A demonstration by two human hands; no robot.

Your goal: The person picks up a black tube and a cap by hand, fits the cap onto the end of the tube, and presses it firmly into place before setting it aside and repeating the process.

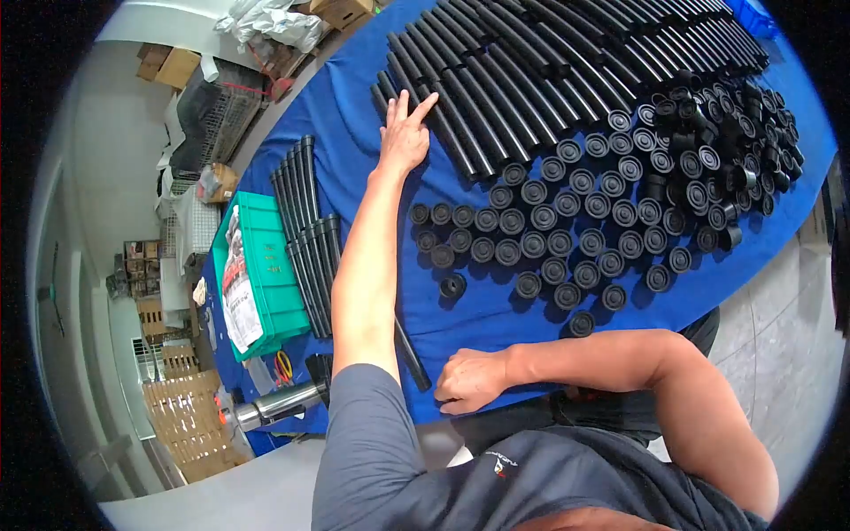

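My left hand reaches out over the blue cloth with its fingers spread, the fingertips at the left ends of the rows of black tubes. My right hand rests near the table's front edge, its fingers curled; what they hold, if anything, is hidden. Just left of it a single black tube lies on the cloth, partly behind my left forearm. Many round black caps are spread right of my left arm, heaped at the far right. Tubes with caps on their ends lie left of my forearm.
A green crate with papers and bags stands at the table's left side. Near it are yellow-handled scissors and a metal cylindrical tool. Racks and cardboard boxes stand beyond the blue table cloth.
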